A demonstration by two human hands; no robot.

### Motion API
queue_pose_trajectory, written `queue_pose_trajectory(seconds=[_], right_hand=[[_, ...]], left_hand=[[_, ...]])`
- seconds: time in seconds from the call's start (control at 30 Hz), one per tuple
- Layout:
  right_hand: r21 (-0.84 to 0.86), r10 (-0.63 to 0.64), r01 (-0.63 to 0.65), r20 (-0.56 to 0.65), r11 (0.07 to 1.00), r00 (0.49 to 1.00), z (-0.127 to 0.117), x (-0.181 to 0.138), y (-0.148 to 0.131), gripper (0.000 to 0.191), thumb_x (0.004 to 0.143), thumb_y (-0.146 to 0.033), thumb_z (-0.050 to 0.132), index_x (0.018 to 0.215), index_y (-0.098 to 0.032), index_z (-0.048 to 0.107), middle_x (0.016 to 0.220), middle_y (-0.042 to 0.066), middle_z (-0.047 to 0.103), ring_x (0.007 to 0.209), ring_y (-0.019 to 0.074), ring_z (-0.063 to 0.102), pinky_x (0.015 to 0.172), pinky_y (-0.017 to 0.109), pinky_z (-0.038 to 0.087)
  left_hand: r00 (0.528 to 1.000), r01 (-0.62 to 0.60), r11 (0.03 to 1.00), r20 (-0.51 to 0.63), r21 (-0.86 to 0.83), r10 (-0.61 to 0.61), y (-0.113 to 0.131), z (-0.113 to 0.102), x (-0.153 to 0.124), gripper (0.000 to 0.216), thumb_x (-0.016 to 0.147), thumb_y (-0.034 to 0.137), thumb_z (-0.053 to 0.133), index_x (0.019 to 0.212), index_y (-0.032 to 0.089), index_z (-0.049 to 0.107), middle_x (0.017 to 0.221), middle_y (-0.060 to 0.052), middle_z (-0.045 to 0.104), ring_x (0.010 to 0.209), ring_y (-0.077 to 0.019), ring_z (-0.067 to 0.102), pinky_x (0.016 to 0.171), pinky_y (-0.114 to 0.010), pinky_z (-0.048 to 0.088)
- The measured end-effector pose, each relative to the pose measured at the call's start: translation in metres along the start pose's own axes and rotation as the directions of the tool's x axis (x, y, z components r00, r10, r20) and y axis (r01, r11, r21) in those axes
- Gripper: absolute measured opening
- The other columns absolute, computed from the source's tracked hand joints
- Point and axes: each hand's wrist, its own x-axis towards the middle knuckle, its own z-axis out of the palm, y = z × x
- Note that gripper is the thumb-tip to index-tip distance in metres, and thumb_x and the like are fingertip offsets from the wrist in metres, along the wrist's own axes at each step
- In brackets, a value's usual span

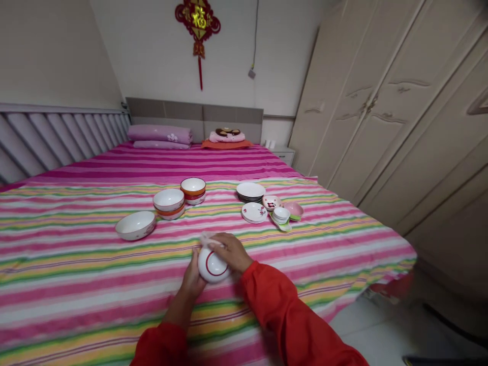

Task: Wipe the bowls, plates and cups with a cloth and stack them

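Observation:
A white bowl point(214, 263) with a red ring on its base is tilted so that its underside faces me. My left hand point(193, 274) grips it by the left side. My right hand point(233, 250) presses a thin whitish tissue point(208, 238) against the bowl's upper edge, its fingers closed over it. Beyond my hands, to the left, stand a wide white bowl point(136, 225), a stack of two bowls point(169, 200) and another stack point(192, 187) with orange and red outsides. The inside of the held bowl is hidden.
Right of centre are stacked dark-sided plates point(250, 191), flowered plates point(254, 212), small white bowls point(281, 214), a patterned dish point(272, 202) and a pink bowl point(294, 209). Everything lies on a striped bedsheet point(95, 284). Folded bedding point(160, 134) lies at the headboard; wardrobes point(366, 101) stand right.

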Motion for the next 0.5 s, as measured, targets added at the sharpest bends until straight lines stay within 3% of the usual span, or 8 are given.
queue_pose_trajectory(seconds=[0.13,0.2,0.27,0.37,0.43,0.5], right_hand=[[-0.428,-0.112,0.226,0.277,0.875,0.954,0.008,0.012,-0.029,0.022,0.085,-0.041,0.061,0.099,-0.025,0.070,0.104,0.002,0.070,0.099,0.0202,0.058,0.090,0.034,0.039],[-0.530,-0.123,0.341,0.403,0.776,0.907,0.016,0.013,-0.038,0.022,0.084,-0.043,0.062,0.092,-0.024,0.070,0.098,0.003,0.070,0.097,0.0227,0.056,0.086,0.037,0.039],[-0.536,-0.150,0.416,0.470,0.734,0.870,0.021,0.014,-0.038,0.022,0.083,-0.042,0.063,0.090,-0.023,0.071,0.094,0.004,0.070,0.097,0.0240,0.056,0.085,0.039,0.039],[-0.417,-0.196,0.357,0.382,0.836,0.903,0.021,0.016,-0.021,0.016,0.083,-0.036,0.065,0.091,-0.023,0.071,0.098,0.002,0.070,0.097,0.0209,0.058,0.087,0.036,0.039],[-0.237,-0.160,0.206,0.198,0.949,0.967,0.018,0.016,-0.003,0.016,0.083,-0.036,0.064,0.089,-0.023,0.072,0.098,0.001,0.071,0.095,0.0186,0.060,0.088,0.032,0.040],[0.039,-0.026,0.025,0.012,0.999,1.000,0.016,0.013,0.014,0.023,0.083,-0.042,0.061,0.087,-0.022,0.072,0.093,0.002,0.071,0.090,0.0179,0.061,0.083,0.029,0.043]], left_hand=[[0.995,-0.056,0.998,-0.080,-0.033,0.053,-0.004,-0.015,0.008,0.042,0.083,0.010,0.051,0.125,0.015,0.054,0.097,-0.006,0.072,0.094,-0.0198,0.068,0.089,-0.032,0.053],[0.989,-0.052,0.997,-0.140,-0.057,0.043,-0.006,-0.025,0.012,0.049,0.078,0.003,0.050,0.124,0.018,0.055,0.095,-0.004,0.072,0.089,-0.0178,0.068,0.087,-0.030,0.053],[0.984,-0.063,0.996,-0.169,-0.056,0.053,-0.007,-0.029,0.013,0.051,0.076,0.003,0.051,0.123,0.021,0.055,0.095,-0.003,0.071,0.088,-0.0167,0.068,0.086,-0.029,0.053],[0.985,-0.130,0.991,-0.114,0.027,0.133,-0.006,-0.022,0.010,0.055,0.073,0.004,0.058,0.124,0.023,0.055,0.099,-0.002,0.072,0.097,-0.0200,0.067,0.088,-0.030,0.053],[0.986,-0.150,0.984,-0.061,0.092,0.156,-0.004,-0.012,0.005,0.052,0.077,0.008,0.060,0.125,0.024,0.055,0.099,-0.003,0.072,0.104,-0.0226,0.065,0.089,-0.030,0.052],[0.993,-0.102,0.985,-0.044,0.139,0.109,-0.001,-0.003,0.001,0.040,0.087,0.021,0.053,0.127,0.024,0.054,0.097,-0.005,0.073,0.106,-0.0232,0.064,0.089,-0.031,0.053]])
